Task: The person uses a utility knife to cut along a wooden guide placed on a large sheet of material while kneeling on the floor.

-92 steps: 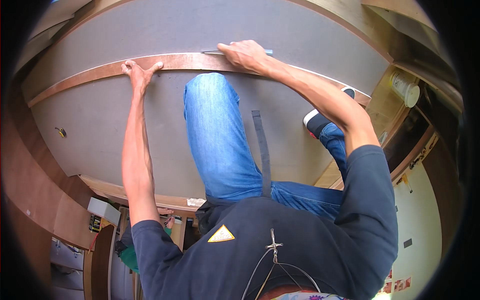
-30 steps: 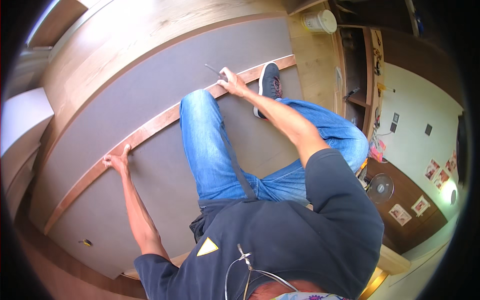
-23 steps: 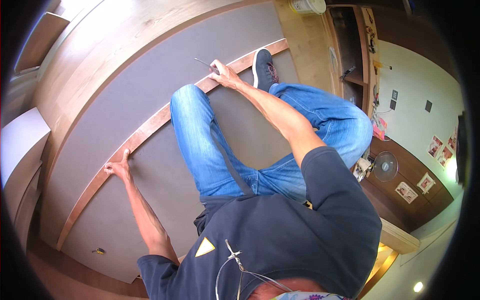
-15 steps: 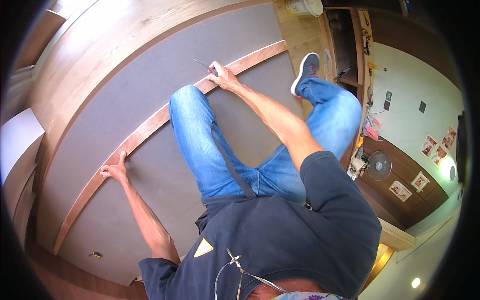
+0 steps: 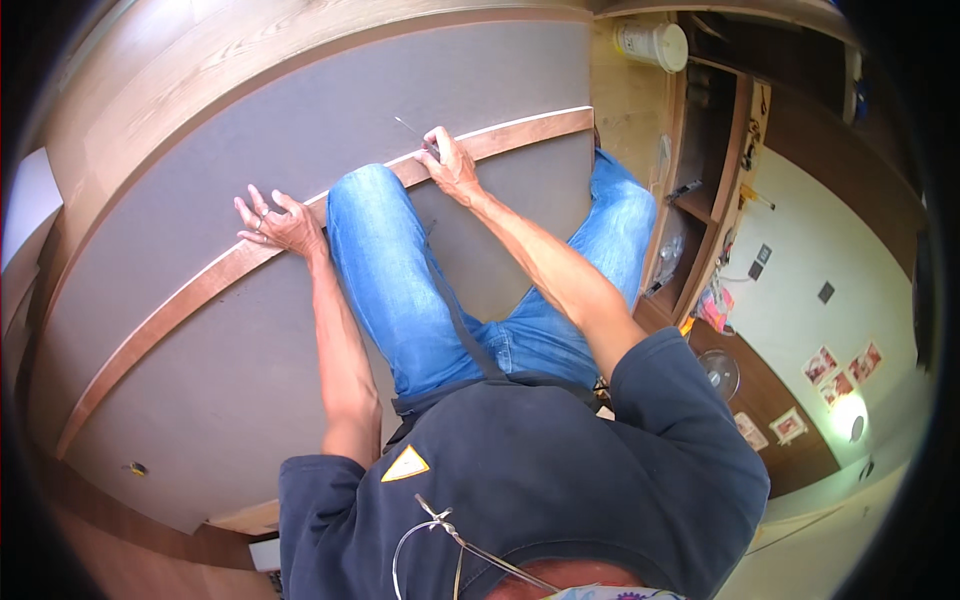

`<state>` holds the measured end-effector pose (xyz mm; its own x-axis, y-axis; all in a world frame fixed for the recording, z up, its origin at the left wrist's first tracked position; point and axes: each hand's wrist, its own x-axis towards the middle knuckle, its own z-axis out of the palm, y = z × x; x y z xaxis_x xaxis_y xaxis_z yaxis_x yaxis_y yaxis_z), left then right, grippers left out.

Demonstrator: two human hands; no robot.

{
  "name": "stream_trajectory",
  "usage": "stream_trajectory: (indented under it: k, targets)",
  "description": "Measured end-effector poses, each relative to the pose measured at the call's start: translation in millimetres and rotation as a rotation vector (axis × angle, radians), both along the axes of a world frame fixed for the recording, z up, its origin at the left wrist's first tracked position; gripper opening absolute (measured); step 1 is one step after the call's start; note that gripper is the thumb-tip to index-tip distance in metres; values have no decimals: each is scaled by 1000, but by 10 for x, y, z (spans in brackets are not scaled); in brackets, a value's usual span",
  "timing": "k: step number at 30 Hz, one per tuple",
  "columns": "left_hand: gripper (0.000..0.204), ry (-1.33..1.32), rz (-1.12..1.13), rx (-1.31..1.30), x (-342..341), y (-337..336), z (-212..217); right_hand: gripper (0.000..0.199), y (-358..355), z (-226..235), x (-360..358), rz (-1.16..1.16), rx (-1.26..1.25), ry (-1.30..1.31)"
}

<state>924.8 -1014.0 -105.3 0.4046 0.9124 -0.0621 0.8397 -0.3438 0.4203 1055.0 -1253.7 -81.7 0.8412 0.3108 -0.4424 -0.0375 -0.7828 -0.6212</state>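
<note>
A long reddish-brown wooden strip (image 5: 190, 300) lies across a grey board (image 5: 250, 370). Fingers spread, my left hand (image 5: 282, 224) rests on the strip just left of my knee. My right hand (image 5: 452, 170) is closed around the dark handle of a slim tool (image 5: 408, 128) with a thin metal shaft pointing up and left. I cannot make out the tool's exact kind. That hand sits on the strip to the right of my knee. My bent knee (image 5: 365, 190) is over the middle of the strip, hiding part of it.
A small yellow-and-black object (image 5: 137, 468) lies on the board at lower left. Pale wood planks (image 5: 190, 110) run beyond the board. At the upper right stand a white bucket (image 5: 655, 45) and an open wooden cabinet (image 5: 712, 150); a fan (image 5: 718, 372) is at the right.
My left hand has moved right along the strip toward my knee, and its fingers have spread. My right hand stays on the strip with the tool. My right leg has drawn in.
</note>
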Motion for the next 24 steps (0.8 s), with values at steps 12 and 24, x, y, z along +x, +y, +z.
stream_trajectory:
  k: [12,24]
  targets:
    - [40,6,126,208,85,57,-297,25,-68,-66,19,-7,235,177]
    - [43,19,167,250,61,25,-363,26,-2918,309,2141,225,-313,231]
